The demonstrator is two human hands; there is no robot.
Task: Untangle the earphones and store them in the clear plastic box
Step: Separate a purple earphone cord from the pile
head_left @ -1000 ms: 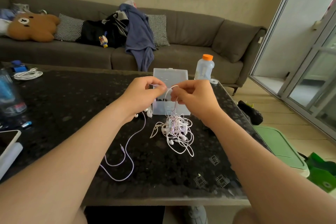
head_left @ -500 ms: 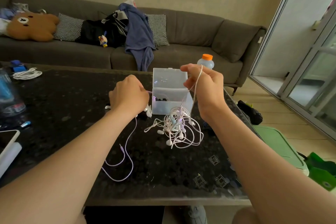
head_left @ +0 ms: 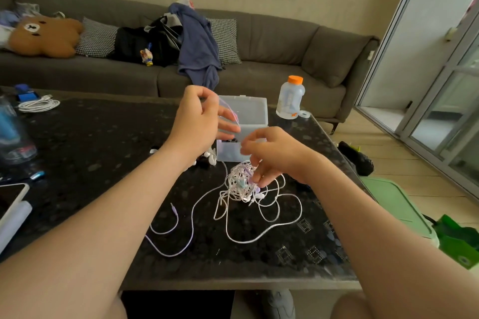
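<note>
Left hand [head_left: 199, 116] pinched one lilac cord [head_left: 229, 109] up beside the one clear plastic box [head_left: 252, 114]; right hand [head_left: 277, 155] curled its fingers [head_left: 259, 178] into one messy white-and-lilac earphone tangle [head_left: 239, 186].

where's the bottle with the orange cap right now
In the head view the orange-capped bottle stands at the far right of the dark table, just right of the clear plastic box, a small white ring beside its base.

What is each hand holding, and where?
The left hand pinches a lilac earphone cable along its wire; the right hand pinches the tangled earphones at the knot's top.
</note>
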